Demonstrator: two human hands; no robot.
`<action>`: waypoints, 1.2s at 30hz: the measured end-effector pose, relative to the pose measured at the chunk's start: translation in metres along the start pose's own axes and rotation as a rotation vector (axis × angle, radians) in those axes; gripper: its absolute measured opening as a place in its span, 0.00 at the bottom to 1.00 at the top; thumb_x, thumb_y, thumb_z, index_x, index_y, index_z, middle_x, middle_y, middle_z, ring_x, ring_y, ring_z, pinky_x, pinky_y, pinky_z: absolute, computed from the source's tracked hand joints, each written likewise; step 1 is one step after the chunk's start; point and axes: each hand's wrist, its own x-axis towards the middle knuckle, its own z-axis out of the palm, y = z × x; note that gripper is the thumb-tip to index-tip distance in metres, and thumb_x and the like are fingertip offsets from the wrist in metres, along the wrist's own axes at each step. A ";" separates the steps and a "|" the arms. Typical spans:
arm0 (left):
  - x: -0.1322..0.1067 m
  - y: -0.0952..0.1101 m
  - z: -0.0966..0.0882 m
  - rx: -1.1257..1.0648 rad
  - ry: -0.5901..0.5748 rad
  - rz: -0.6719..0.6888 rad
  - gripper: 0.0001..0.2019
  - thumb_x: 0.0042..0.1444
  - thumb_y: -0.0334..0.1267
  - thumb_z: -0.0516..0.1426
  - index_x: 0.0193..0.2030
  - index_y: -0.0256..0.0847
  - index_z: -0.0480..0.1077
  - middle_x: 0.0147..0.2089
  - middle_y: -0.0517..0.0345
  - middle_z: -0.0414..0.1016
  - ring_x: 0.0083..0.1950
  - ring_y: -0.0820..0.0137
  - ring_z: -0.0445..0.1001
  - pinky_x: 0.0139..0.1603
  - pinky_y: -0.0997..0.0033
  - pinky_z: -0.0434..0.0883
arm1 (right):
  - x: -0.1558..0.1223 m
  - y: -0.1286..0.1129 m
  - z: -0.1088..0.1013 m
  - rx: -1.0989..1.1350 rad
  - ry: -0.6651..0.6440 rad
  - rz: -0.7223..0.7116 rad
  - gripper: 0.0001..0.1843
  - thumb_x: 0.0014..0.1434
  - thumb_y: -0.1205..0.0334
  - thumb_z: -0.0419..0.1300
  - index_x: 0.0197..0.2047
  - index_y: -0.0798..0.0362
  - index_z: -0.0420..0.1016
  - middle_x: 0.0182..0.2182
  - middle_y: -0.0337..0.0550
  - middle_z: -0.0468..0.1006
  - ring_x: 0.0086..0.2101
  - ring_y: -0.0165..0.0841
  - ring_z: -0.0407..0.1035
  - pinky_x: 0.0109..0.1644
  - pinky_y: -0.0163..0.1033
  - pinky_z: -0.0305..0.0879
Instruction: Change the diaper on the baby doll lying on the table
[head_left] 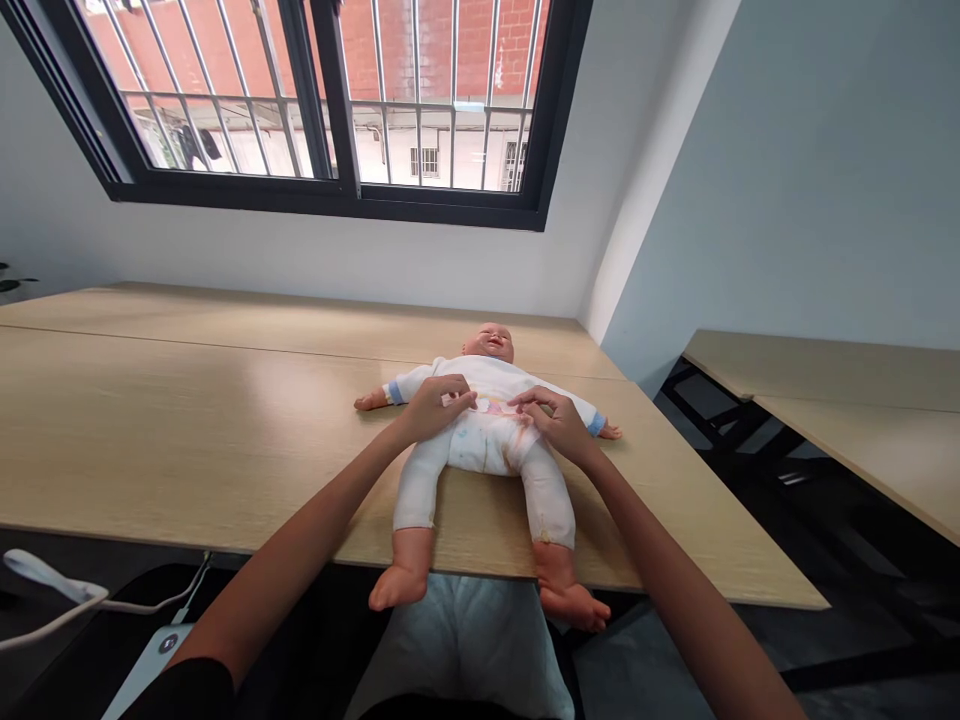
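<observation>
A baby doll (487, 345) lies on its back on a light wooden table (187, 430), its head at the far side and its feet over the near edge. It wears a white bodysuit (484, 445) with blue cuffs, stained at the legs. A pink and yellow patch (491, 406) shows at the middle of its front. My left hand (439, 410) rests on the doll's belly, fingertips on the white fabric. My right hand (544, 425) lies on the opposite side, and its fingers reach toward the patch. Whether either hand pinches the cloth is hidden.
A pale grey cushion (465, 640) lies below the table's near edge, under the doll's feet. A white cable (52, 590) runs along the lower left. Another wooden table (832, 400) stands to the right beyond a gap. A barred window (322, 100) fills the wall ahead.
</observation>
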 end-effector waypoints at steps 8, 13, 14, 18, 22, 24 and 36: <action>-0.027 0.012 -0.011 0.258 0.034 -0.046 0.16 0.60 0.45 0.56 0.25 0.38 0.64 0.31 0.58 0.69 0.37 0.71 0.65 0.43 0.68 0.59 | -0.023 -0.017 -0.007 0.000 0.144 0.022 0.22 0.59 0.48 0.56 0.47 0.56 0.77 0.44 0.43 0.75 0.43 0.21 0.68 0.53 0.28 0.63; -0.053 0.004 -0.011 0.356 0.006 -0.124 0.12 0.62 0.45 0.56 0.33 0.39 0.69 0.41 0.54 0.74 0.49 0.63 0.69 0.53 0.62 0.62 | -0.060 -0.017 0.008 -0.238 -0.057 -0.116 0.15 0.60 0.50 0.59 0.44 0.48 0.79 0.46 0.38 0.74 0.50 0.25 0.66 0.59 0.34 0.61; -0.056 0.002 -0.012 0.334 0.010 -0.136 0.11 0.62 0.45 0.57 0.34 0.39 0.70 0.42 0.54 0.74 0.50 0.63 0.69 0.54 0.61 0.63 | -0.063 -0.014 0.011 -0.271 -0.053 -0.121 0.13 0.60 0.51 0.60 0.44 0.46 0.79 0.46 0.37 0.73 0.51 0.25 0.65 0.61 0.34 0.59; -0.059 -0.001 -0.012 0.165 -0.032 -0.097 0.14 0.57 0.50 0.63 0.37 0.41 0.73 0.47 0.55 0.74 0.55 0.63 0.68 0.59 0.60 0.63 | -0.066 -0.005 0.018 -0.336 0.001 -0.105 0.11 0.57 0.55 0.64 0.43 0.47 0.78 0.46 0.36 0.73 0.51 0.26 0.63 0.61 0.36 0.57; -0.058 0.001 -0.006 -0.013 -0.044 -0.084 0.19 0.52 0.56 0.65 0.34 0.41 0.75 0.47 0.53 0.70 0.55 0.64 0.67 0.60 0.61 0.63 | -0.064 -0.001 0.023 -0.494 0.020 -0.152 0.10 0.58 0.56 0.62 0.42 0.50 0.77 0.45 0.38 0.72 0.49 0.28 0.61 0.57 0.36 0.56; -0.057 0.002 -0.003 -0.048 -0.058 -0.113 0.20 0.51 0.58 0.65 0.30 0.40 0.75 0.47 0.52 0.70 0.55 0.63 0.66 0.62 0.60 0.62 | -0.064 -0.002 0.025 -0.582 0.033 -0.195 0.08 0.61 0.58 0.59 0.40 0.51 0.76 0.44 0.39 0.72 0.48 0.28 0.60 0.53 0.35 0.54; -0.054 0.005 -0.012 -0.292 -0.123 -0.226 0.19 0.48 0.52 0.68 0.26 0.38 0.73 0.49 0.52 0.66 0.56 0.66 0.65 0.58 0.68 0.63 | -0.064 0.003 0.008 -0.637 -0.014 -0.185 0.10 0.63 0.62 0.53 0.39 0.50 0.76 0.45 0.38 0.72 0.47 0.28 0.59 0.54 0.37 0.52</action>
